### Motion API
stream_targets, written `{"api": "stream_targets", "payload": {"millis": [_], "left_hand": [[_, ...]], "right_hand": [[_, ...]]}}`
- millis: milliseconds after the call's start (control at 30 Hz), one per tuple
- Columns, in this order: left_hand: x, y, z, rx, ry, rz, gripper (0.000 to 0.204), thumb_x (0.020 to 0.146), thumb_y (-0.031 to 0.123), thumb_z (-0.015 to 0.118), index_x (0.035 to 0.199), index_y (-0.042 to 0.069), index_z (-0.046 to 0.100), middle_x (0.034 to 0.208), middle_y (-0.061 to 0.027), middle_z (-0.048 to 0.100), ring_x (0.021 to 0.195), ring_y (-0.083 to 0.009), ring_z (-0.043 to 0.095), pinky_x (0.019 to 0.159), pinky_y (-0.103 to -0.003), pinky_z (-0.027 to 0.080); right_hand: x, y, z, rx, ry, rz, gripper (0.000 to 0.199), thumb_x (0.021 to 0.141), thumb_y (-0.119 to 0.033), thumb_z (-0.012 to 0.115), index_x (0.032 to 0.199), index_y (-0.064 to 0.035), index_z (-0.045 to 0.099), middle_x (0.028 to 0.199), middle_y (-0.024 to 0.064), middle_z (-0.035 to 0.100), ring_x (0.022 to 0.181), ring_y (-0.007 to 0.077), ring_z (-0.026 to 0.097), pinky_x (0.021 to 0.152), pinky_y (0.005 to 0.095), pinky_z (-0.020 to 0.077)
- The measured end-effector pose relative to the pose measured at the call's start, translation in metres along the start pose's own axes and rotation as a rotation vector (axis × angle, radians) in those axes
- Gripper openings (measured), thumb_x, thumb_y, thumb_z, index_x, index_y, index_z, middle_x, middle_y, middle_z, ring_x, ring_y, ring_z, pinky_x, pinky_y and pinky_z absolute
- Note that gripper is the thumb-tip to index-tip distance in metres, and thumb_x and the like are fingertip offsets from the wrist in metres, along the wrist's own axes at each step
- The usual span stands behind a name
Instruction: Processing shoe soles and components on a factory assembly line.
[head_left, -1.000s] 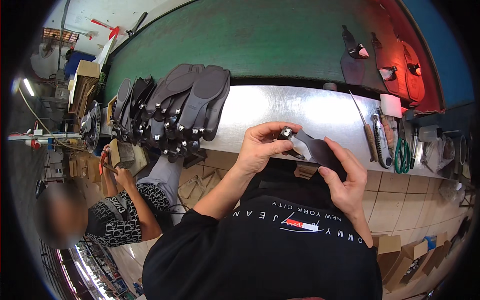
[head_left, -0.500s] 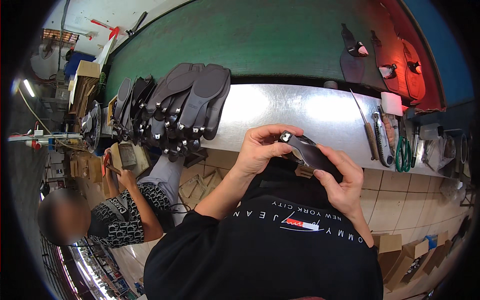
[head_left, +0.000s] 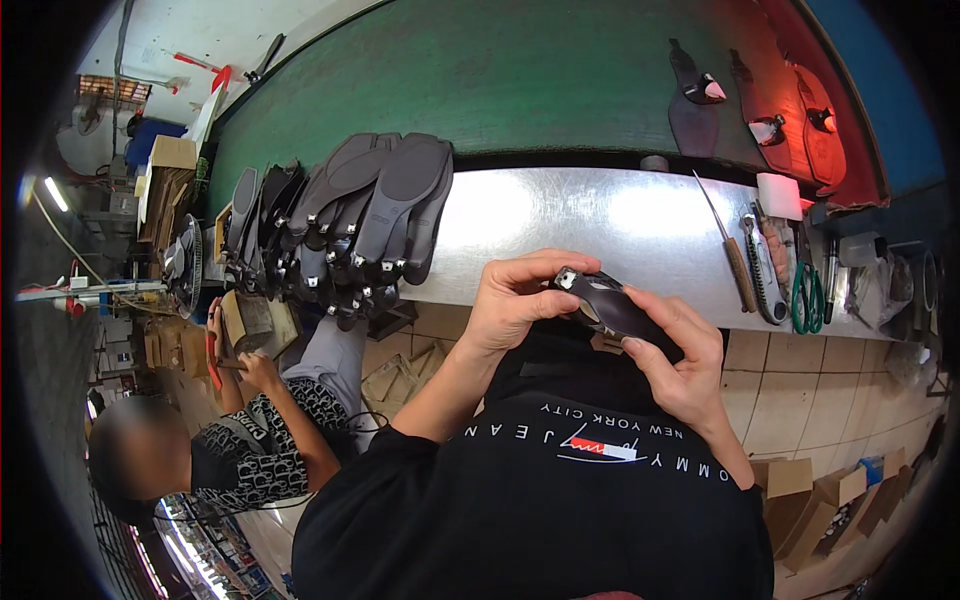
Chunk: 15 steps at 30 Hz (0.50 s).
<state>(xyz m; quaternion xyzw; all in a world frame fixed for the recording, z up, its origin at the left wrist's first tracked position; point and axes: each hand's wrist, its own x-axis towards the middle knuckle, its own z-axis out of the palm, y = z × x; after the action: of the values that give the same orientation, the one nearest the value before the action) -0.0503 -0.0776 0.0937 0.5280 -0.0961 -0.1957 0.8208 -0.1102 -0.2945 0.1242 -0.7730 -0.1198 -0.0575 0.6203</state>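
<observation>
In front of my chest I hold a dark shoe sole (head_left: 618, 308) with both hands, a small shiny piece showing at its left end. My left hand (head_left: 515, 300) pinches that end between thumb and fingers. Around the other end closes my right hand (head_left: 685, 345), its thumb underneath and fingers along the top. The sole's far side and underside are partly hidden by my fingers. To the left, a heap of dark grey soles (head_left: 385, 215) lies on the metal bench (head_left: 560, 215), their shiny-tipped ends pointing towards me.
Behind the bench runs a green belt (head_left: 540, 80), with several strapped soles (head_left: 692, 110) at its red-lit right end. An awl (head_left: 738, 265), a utility knife (head_left: 765, 275), green-handled scissors (head_left: 806, 295) and a white roll (head_left: 779, 196) lie at right. A co-worker (head_left: 265, 430) sits at left; cardboard boxes (head_left: 810, 500) stand lower right.
The sole and my two hands have shifted very slightly left, with the same grip. At left, the co-worker's head and hands have moved a little; the whole view has shifted slightly.
</observation>
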Motion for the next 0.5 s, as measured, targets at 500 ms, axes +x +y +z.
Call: {"api": "stream_targets", "payload": {"millis": [500], "left_hand": [[0.0036, 0.0020, -0.0064, 0.291, -0.262, 0.182, 0.036, 0.080, -0.007, 0.063, 0.115, -0.002, 0.065, 0.130, -0.0248, 0.054, 0.114, -0.0269, 0.058, 0.090, -0.031, 0.050]], "right_hand": [[0.0034, -0.0007, -0.0013, -0.137, 0.010, -0.089, 0.044, 0.070, 0.000, 0.072, 0.114, -0.0034, 0.064, 0.080, 0.0127, 0.062, 0.069, 0.0268, 0.061, 0.061, 0.0335, 0.0490]]}}
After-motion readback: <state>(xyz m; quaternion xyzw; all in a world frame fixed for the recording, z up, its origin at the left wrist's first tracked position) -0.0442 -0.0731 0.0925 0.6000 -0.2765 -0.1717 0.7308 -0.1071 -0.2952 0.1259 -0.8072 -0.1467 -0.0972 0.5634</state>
